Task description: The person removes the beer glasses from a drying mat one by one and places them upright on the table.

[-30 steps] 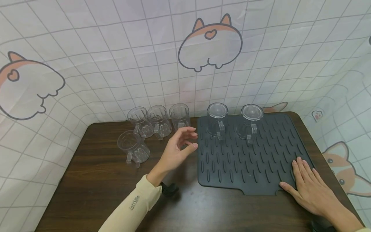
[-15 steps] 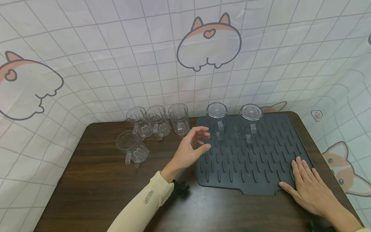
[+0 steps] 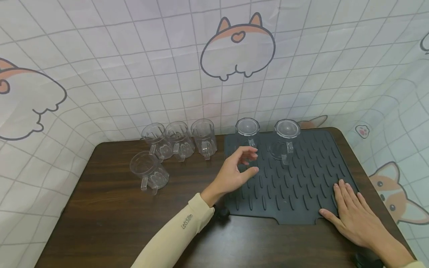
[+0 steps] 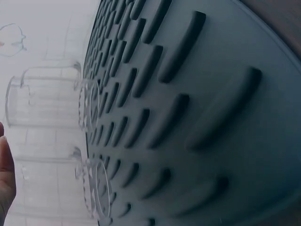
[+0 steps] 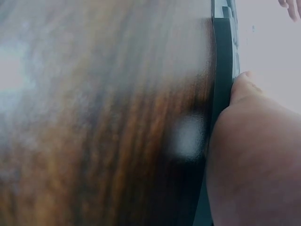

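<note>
Upturned mugs [image 3: 287, 128] stand beyond both hands [image 3: 232, 174] [image 3: 354, 217], left gaping, right flat, left sleeve [image 3: 175, 234] reading "LetsSlim".

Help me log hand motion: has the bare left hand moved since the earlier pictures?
Yes, rightward: the left hand went from beside the dark-grey ribbed flat mat to partly over it.

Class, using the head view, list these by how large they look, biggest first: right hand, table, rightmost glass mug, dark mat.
1. Table
2. Dark mat
3. Right hand, though its nearness may enlarge it
4. Rightmost glass mug
</note>
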Motion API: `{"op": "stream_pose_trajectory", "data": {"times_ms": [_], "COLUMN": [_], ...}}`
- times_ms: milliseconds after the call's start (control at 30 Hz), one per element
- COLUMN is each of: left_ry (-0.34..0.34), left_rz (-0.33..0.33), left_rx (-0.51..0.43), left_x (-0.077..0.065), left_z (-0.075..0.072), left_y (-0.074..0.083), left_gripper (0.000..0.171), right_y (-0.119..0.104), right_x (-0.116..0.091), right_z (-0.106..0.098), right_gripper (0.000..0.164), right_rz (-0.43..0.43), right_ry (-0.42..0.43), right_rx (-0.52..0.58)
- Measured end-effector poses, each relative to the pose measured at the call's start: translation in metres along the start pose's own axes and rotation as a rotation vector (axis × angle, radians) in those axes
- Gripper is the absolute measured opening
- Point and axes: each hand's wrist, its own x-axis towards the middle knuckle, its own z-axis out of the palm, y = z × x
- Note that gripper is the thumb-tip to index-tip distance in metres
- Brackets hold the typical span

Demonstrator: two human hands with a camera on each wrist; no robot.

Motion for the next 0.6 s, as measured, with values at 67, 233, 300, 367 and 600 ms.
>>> {"op": "stream_pose_trajectory", "data": {"times_ms": [67, 233, 300, 367, 600], "left_ry": [-0.009, -0.026, -0.031, -0.032, -0.037], "left_rz": [-0.004, -0.006, -0.004, -0.006, -0.013], "left_rx": [0.001, 0.002, 0.004, 0.007, -0.001], "left_x": [0.002, 0.009, 0.01, 0.011, 0.016], "left_z": [0.004, 0.013, 0.017, 0.019, 0.031], "left_y": [-0.001, -0.004, -0.006, -0.008, -0.016], "left_gripper": [0.05, 0.051, 0.051, 0.051, 0.05], "right_y": [0.0, 0.0, 0.0, 0.0, -0.001], "right_x": [0.0, -0.001, 0.0, 0.0, -0.001], "right_z": [0.0, -0.001, -0.002, -0.002, -0.002], "right_gripper": [0.095, 0.095, 0.095, 0.095, 0.095], "right_rz": [-0.006, -0.002, 0.002, 0.001, -0.002], "right_ry": [0.011, -0.002, -0.012, -0.015, -0.019], "right_rx": [-0.002, 0.004, 0.006, 0.006, 0.011]}}
